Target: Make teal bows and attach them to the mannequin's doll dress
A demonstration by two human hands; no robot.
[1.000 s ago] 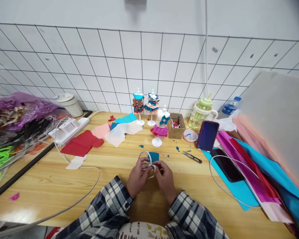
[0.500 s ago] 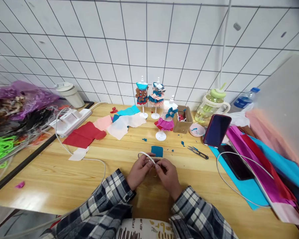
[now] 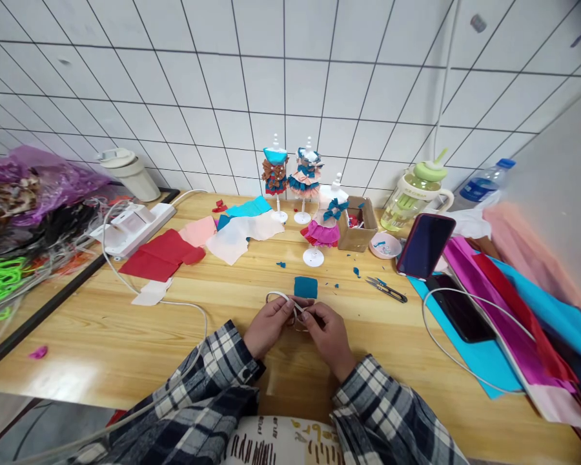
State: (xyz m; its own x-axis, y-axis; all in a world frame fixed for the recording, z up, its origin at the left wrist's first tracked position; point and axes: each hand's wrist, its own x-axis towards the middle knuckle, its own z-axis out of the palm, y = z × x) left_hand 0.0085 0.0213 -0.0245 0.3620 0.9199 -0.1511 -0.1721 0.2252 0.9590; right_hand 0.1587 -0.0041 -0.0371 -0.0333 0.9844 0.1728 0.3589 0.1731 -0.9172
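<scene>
A thin pale strip [image 3: 277, 294], perhaps a narrow ribbon or cord, is looped between my two hands. My left hand [image 3: 267, 324] pinches it between thumb and forefinger, with a loop rising above the fingers. A short way along, my right hand [image 3: 331, 334] pinches another part, also thumb against forefinger. More of the strip hangs in a curve between the hands; its ends are hard to make out. Just beyond the fingertips lies a small teal cloth piece [image 3: 305, 287], flat on the wooden table [image 3: 242, 297].
Three small dress stands [image 3: 314, 257] with doll clothes stand near the wall, beside a cardboard box [image 3: 357, 242]. Thread snips [image 3: 387, 290], a propped phone [image 3: 426, 245] and folded fabrics lie right. Red cloth [image 3: 157, 255], a power strip [image 3: 135, 229] and a white cable [image 3: 184, 303] lie left.
My hands have moved slightly apart, and the strip's loop has shifted, with a crossing part now between the fingers. The whole view has tilted a little.
</scene>
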